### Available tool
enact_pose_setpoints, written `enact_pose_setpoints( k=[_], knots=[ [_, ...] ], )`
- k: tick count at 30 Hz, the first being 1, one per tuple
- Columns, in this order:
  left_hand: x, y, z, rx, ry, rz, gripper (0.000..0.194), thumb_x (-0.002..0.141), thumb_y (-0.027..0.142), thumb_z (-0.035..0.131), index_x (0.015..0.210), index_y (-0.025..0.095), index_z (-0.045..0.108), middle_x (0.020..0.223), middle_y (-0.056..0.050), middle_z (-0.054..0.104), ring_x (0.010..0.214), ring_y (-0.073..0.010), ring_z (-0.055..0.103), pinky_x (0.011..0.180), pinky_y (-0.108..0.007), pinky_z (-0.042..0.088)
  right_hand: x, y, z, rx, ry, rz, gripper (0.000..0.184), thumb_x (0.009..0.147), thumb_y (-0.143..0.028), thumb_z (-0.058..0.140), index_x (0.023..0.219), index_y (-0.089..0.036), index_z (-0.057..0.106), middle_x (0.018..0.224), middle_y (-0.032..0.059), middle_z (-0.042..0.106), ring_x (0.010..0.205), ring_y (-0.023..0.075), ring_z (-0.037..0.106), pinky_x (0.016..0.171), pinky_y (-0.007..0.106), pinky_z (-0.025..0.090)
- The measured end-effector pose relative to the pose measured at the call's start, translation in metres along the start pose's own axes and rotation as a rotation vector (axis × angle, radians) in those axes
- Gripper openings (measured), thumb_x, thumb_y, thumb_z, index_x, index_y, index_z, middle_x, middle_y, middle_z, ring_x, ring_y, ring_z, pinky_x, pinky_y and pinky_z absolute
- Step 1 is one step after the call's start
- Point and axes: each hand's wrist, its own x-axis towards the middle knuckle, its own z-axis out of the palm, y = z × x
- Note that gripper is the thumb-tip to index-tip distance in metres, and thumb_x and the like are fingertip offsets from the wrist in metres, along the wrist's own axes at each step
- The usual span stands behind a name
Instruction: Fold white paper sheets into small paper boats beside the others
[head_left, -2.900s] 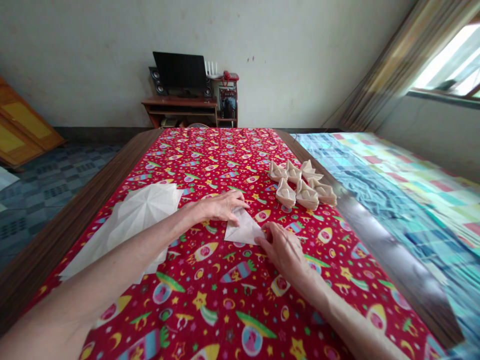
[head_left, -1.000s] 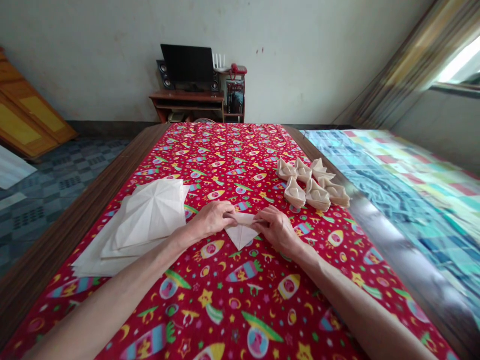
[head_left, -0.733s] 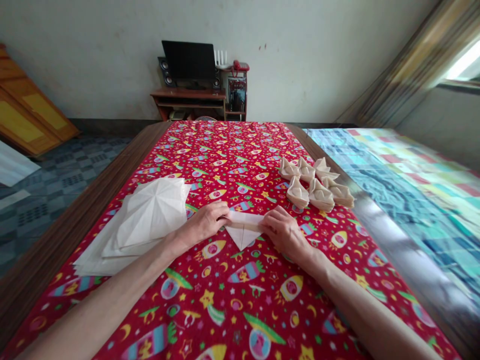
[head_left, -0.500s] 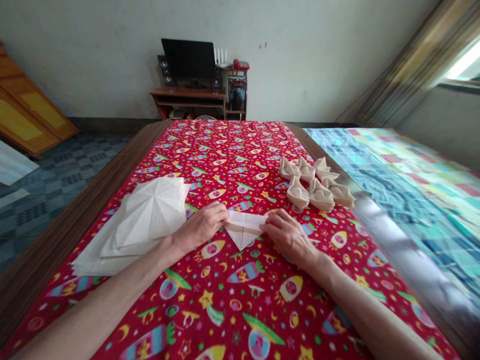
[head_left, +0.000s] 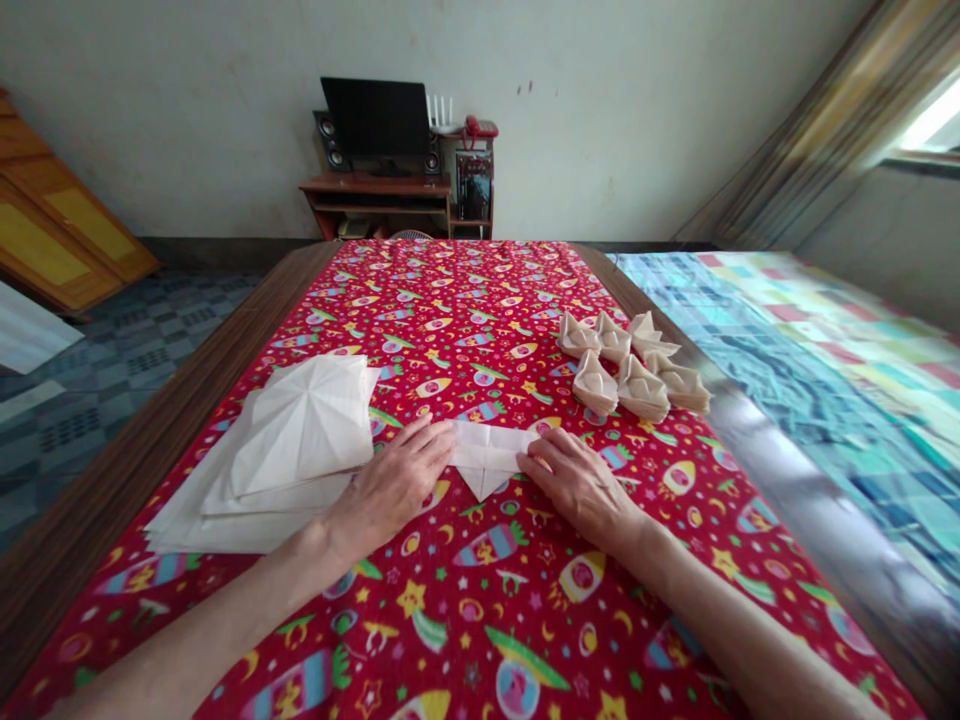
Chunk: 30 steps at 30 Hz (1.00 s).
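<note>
A sheet of white paper (head_left: 486, 452), folded into a flat band with a triangle pointing toward me, lies on the red cloth. At its left end my left hand (head_left: 405, 470) presses down, fingers together over the edge. The other end is pinched between the thumb and fingers of my right hand (head_left: 576, 478). Left of my left hand is a stack of creased white paper sheets (head_left: 300, 420), the top one marked with creases radiating from its centre. Beyond my right hand stand several folded paper boat shapes (head_left: 643, 392) in two rows.
The table is covered by a red patterned tablecloth (head_left: 465, 600), with a brown wooden edge (head_left: 187, 400) showing along the left. To the right is a bed with a checked sheet (head_left: 795, 370). A desk (head_left: 375, 190) with a monitor (head_left: 379, 118) stands against the far wall.
My left hand has come down flatter over the paper's left end, its wrist shifting right and toward me. The band now lies flatter against the triangle. My right hand has barely moved.
</note>
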Motion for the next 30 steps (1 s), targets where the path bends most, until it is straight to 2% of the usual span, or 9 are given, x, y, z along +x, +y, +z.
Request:
enact_pose_setpoints(
  k=[4, 8, 11, 15, 17, 20, 23, 25, 30],
  knots=[
    [0.003, 0.02, 0.006, -0.083, 0.032, -0.029, 0.053, 0.081, 0.002, 0.035, 0.132, 0.01, 0.046, 0.139, -0.012, 0.046, 0.135, -0.0225, 0.033, 0.112, -0.043, 0.031, 0.0, -0.002, 0.001, -0.019, 0.01, -0.004, 0.025, 0.094, -0.016, 0.038, 0.092, -0.017, 0.063, 0.087, 0.0106, 0.06, 0.088, 0.0229, 0.048, 0.077, 0.036, 0.046],
    [0.014, 0.035, 0.01, -0.175, -0.016, 0.004, 0.046, 0.093, 0.024, 0.038, 0.138, 0.012, 0.039, 0.144, -0.012, 0.04, 0.136, -0.0226, 0.031, 0.111, -0.041, 0.032, -0.002, -0.004, 0.003, -0.07, -0.001, -0.012, 0.023, 0.092, -0.013, 0.04, 0.096, -0.014, 0.063, 0.088, 0.0118, 0.061, 0.089, 0.024, 0.048, 0.077, 0.037, 0.046],
    [0.018, 0.039, 0.014, -0.197, -0.022, 0.013, 0.047, 0.096, 0.034, 0.038, 0.138, 0.014, 0.038, 0.145, -0.012, 0.038, 0.136, -0.0237, 0.031, 0.111, -0.043, 0.031, -0.004, -0.005, 0.003, -0.085, 0.012, 0.01, 0.021, 0.091, -0.013, 0.043, 0.098, -0.014, 0.063, 0.092, 0.0123, 0.062, 0.093, 0.025, 0.049, 0.076, 0.038, 0.046],
    [0.017, 0.039, 0.019, -0.197, -0.022, 0.019, 0.047, 0.096, 0.034, 0.037, 0.14, 0.015, 0.036, 0.147, -0.011, 0.035, 0.137, -0.0237, 0.029, 0.111, -0.043, 0.029, -0.007, -0.009, 0.002, -0.037, 0.033, 0.069, 0.023, 0.09, -0.013, 0.043, 0.101, -0.016, 0.063, 0.097, 0.0116, 0.065, 0.095, 0.0246, 0.053, 0.077, 0.039, 0.047],
    [0.016, 0.039, 0.02, -0.198, -0.026, 0.024, 0.048, 0.096, 0.034, 0.037, 0.14, 0.016, 0.034, 0.147, -0.01, 0.034, 0.138, -0.0236, 0.028, 0.112, -0.044, 0.029, -0.01, -0.014, 0.003, -0.001, 0.059, 0.064, 0.029, 0.091, -0.013, 0.04, 0.11, -0.016, 0.061, 0.108, 0.0118, 0.065, 0.104, 0.0249, 0.054, 0.086, 0.042, 0.047],
    [0.016, 0.039, 0.019, -0.2, -0.042, 0.024, 0.05, 0.097, 0.035, 0.035, 0.142, 0.015, 0.031, 0.148, -0.011, 0.031, 0.139, -0.023, 0.025, 0.113, -0.044, 0.027, -0.014, -0.023, 0.007, 0.032, 0.062, 0.073, 0.042, 0.094, -0.026, 0.039, 0.133, -0.012, 0.046, 0.133, 0.0142, 0.052, 0.128, 0.0261, 0.041, 0.103, 0.047, 0.039],
    [0.014, 0.038, 0.017, -0.187, -0.057, 0.022, 0.05, 0.097, 0.035, 0.034, 0.142, 0.014, 0.03, 0.15, -0.01, 0.028, 0.14, -0.022, 0.023, 0.114, -0.042, 0.024, -0.019, -0.027, 0.01, 0.065, -0.037, 0.084, 0.058, 0.095, -0.041, 0.04, 0.142, -0.007, 0.033, 0.143, 0.0159, 0.04, 0.135, 0.0271, 0.03, 0.108, 0.049, 0.034],
    [0.01, 0.034, 0.017, -0.175, -0.063, 0.022, 0.049, 0.097, 0.034, 0.033, 0.143, 0.016, 0.03, 0.15, -0.009, 0.028, 0.14, -0.021, 0.022, 0.114, -0.041, 0.023, -0.022, -0.027, 0.009, 0.083, -0.083, 0.08, 0.059, 0.095, -0.041, 0.039, 0.143, -0.008, 0.03, 0.144, 0.0149, 0.037, 0.137, 0.0271, 0.027, 0.108, 0.051, 0.032],
    [-0.004, 0.019, 0.016, -0.133, -0.061, -0.016, 0.047, 0.096, 0.029, 0.036, 0.141, 0.017, 0.033, 0.149, -0.008, 0.031, 0.139, -0.0199, 0.026, 0.114, -0.041, 0.023, -0.027, -0.021, 0.005, 0.101, -0.092, 0.105, 0.051, 0.096, -0.034, 0.039, 0.141, -0.011, 0.035, 0.144, 0.0127, 0.038, 0.136, 0.0262, 0.029, 0.11, 0.053, 0.029]
  ],
)
